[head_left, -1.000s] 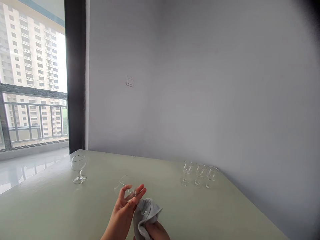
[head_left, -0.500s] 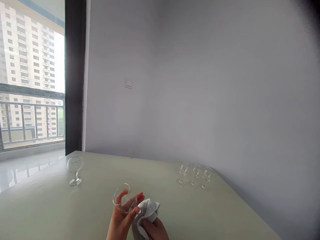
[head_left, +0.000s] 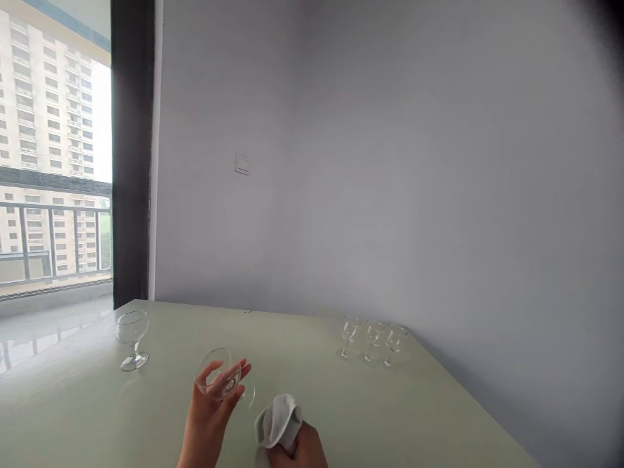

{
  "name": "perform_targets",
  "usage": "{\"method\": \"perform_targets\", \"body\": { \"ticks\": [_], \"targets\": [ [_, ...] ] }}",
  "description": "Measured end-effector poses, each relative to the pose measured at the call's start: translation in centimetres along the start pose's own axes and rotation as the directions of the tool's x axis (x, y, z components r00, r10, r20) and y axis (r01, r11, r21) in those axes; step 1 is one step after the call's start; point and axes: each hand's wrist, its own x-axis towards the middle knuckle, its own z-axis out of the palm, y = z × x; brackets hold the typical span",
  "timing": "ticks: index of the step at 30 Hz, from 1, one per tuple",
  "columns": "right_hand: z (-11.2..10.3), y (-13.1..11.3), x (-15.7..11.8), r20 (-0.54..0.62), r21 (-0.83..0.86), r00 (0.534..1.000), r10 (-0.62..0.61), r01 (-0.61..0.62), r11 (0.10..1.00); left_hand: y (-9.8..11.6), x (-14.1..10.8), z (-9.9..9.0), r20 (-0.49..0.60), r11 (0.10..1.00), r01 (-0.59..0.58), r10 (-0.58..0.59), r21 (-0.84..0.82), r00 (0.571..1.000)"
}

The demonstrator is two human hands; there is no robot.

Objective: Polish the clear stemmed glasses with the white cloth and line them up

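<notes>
My left hand (head_left: pixel 207 413) is wrapped around the bowl of a clear stemmed glass (head_left: pixel 214 374), which is tilted with its rim toward the upper left and its foot toward the lower right. My right hand (head_left: pixel 302 448) grips a bunched light grey cloth (head_left: pixel 280 419) near the bottom of the view. A gap separates the cloth from the glass. Another wide stemmed glass (head_left: pixel 131 329) stands upright at the far left. Three smaller stemmed glasses stand in a row at the back right: one (head_left: pixel 349 333), a middle one (head_left: pixel 372 335) and one (head_left: pixel 392 340) nearest the corner.
The pale green table (head_left: pixel 380 416) meets a plain grey wall (head_left: pixel 370 182) along its back and right edges. A light switch (head_left: pixel 242 164) is on the wall. At the left, a dark frame (head_left: pixel 131 156) borders a window looking onto a balcony railing and a tall building.
My left hand has moved left with the glass, whose foot has come away from the cloth. The cloth in my right hand is now apart from it. The view has shifted slightly right.
</notes>
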Motion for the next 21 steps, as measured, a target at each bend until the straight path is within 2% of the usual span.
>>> {"method": "perform_targets", "body": {
  "ticks": [1,2,4,6,7,8,9,10,13,16,18,21],
  "targets": [
    [-0.3,0.1,0.3,0.018,-0.118,0.989,-0.146,0.147,0.982,0.0,0.6,-0.6,-0.015,1.000,-0.007,0.007,0.006,1.000],
    [-0.6,0.3,0.7,0.051,-0.235,0.956,-0.288,0.291,0.927,-0.1,1.2,-1.2,-0.031,1.000,-0.010,0.011,0.014,0.999],
    [-0.6,0.8,1.7,0.118,-0.425,0.843,-0.524,0.520,0.741,-0.5,2.1,-2.1,-0.058,0.999,-0.017,0.019,0.037,0.998],
    [-0.4,1.2,2.4,0.138,-0.498,0.706,-0.694,0.655,0.568,-0.8,2.6,-2.5,-0.067,0.998,-0.028,0.031,0.051,0.997],
    [-0.3,1.3,2.5,0.131,-0.491,0.654,-0.745,0.695,0.525,-0.9,2.7,-2.5,-0.060,0.998,-0.030,0.033,0.052,0.998],
    [-0.2,1.2,2.5,0.128,-0.458,0.622,-0.772,0.728,0.510,-0.9,2.6,-2.4,-0.050,0.998,-0.027,0.030,0.052,0.998],
    [-0.3,1.0,2.4,0.138,-0.403,0.618,-0.774,0.749,0.526,-0.9,2.5,-2.3,-0.031,0.998,-0.018,0.020,0.054,0.999],
    [-0.4,0.7,2.1,0.143,-0.337,0.639,-0.756,0.750,0.570,-0.9,2.2,-2.0,-0.006,0.998,-0.005,0.005,0.062,1.000],
    [-0.5,-0.7,1.2,0.098,-0.199,0.764,-0.638,0.643,0.740,-1.4,1.3,-1.3,0.088,0.993,0.041,-0.051,0.109,0.995],
    [0.3,-1.4,0.8,0.006,-0.198,0.863,-0.505,0.496,0.845,-2.6,0.1,-0.8,0.202,0.989,0.054,-0.082,0.139,0.976],
    [1.1,-1.4,0.7,-0.013,-0.226,0.891,-0.454,0.440,0.869,-3.5,-0.6,-0.6,0.300,0.987,0.055,-0.099,0.152,0.949],
    [2.0,-1.4,0.5,-0.019,-0.220,0.896,-0.444,0.429,0.876,-4.7,-1.4,-0.5,0.461,0.983,0.064,-0.138,0.172,0.877]
  ]
}}
